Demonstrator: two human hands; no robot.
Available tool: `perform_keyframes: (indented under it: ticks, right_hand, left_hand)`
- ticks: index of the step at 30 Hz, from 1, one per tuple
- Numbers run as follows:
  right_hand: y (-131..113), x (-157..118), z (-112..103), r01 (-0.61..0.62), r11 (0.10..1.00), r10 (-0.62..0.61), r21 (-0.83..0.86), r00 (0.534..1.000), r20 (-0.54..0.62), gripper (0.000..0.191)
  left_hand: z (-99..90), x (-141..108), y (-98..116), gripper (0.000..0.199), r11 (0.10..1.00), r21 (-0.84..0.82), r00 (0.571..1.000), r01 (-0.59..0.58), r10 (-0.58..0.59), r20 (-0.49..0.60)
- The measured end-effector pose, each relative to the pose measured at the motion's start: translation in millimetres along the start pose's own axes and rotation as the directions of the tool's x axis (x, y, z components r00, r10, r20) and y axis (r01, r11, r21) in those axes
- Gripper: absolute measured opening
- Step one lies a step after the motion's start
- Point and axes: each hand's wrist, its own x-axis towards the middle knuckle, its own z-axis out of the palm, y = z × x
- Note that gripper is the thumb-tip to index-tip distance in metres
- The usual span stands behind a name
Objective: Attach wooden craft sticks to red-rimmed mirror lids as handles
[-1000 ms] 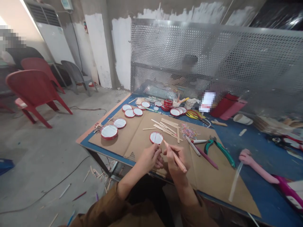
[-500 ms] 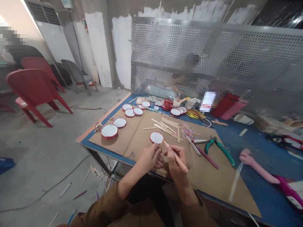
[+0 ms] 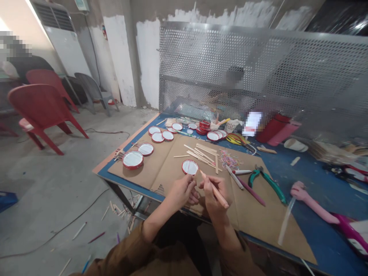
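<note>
A peach-coloured pen [image 3: 219,194] lies slanted in my right hand [image 3: 213,189], its tip pointing up and left toward my other hand. My left hand [image 3: 185,190] is closed in a pinch, close beside the pen tip. A small tan sliver shows at its fingertips, but what it is cannot be made out. Just beyond both hands, a red-rimmed round lid [image 3: 190,167] with a whitish face rests on the brown cardboard [image 3: 169,165]. Flat wooden sticks [image 3: 201,154] lie scattered behind it, next to a heap of small coloured bands [image 3: 230,159].
Right of my hands lie pens [image 3: 253,190], green-handled pliers [image 3: 271,184] and a pink glue gun [image 3: 314,205]. More red-rimmed lids [image 3: 133,159] stand at the left and back. A perforated metal screen [image 3: 258,69] closes off the table's far side. Red chairs [image 3: 46,107] stand leftward.
The pen tip in my right hand has shifted very slightly to the right. My left hand and the things on the table look the same.
</note>
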Motion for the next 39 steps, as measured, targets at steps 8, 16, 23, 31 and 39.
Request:
perform_keyframes:
  ticks: [8,16,23,31,39]
  right_hand:
    - [5.9,-1.8,1.5,-0.006,1.0,0.007,-0.014,0.999,0.034,0.014]
    - [8.7,-4.0,1.2,0.021,1.0,-0.02,-0.014,0.999,0.034,0.013]
    - [9.8,-4.8,2.4,0.045,0.999,-0.044,-0.018,0.996,0.075,0.014]
    - [11.4,-5.1,1.3,0.03,0.999,-0.03,-0.013,0.999,0.027,0.011]
    - [13.3,-6.5,2.1,0.058,0.998,-0.058,0.011,0.996,0.062,0.012]
  left_hand:
    - [-0.9,-0.1,2.7,0.021,0.999,0.034,1.0,-0.026,0.027,-0.015]
    - [-0.4,-1.1,3.9,0.019,0.998,0.05,0.999,-0.029,0.03,-0.016]
    - [-2.1,-2.1,8.4,0.016,0.987,0.132,0.994,-0.087,0.095,-0.055]
    - [-0.5,-1.7,5.2,0.019,0.999,0.035,1.0,-0.013,0.013,-0.012]
    - [-0.6,-1.5,8.0,0.018,0.995,0.083,0.998,-0.057,0.06,-0.033]
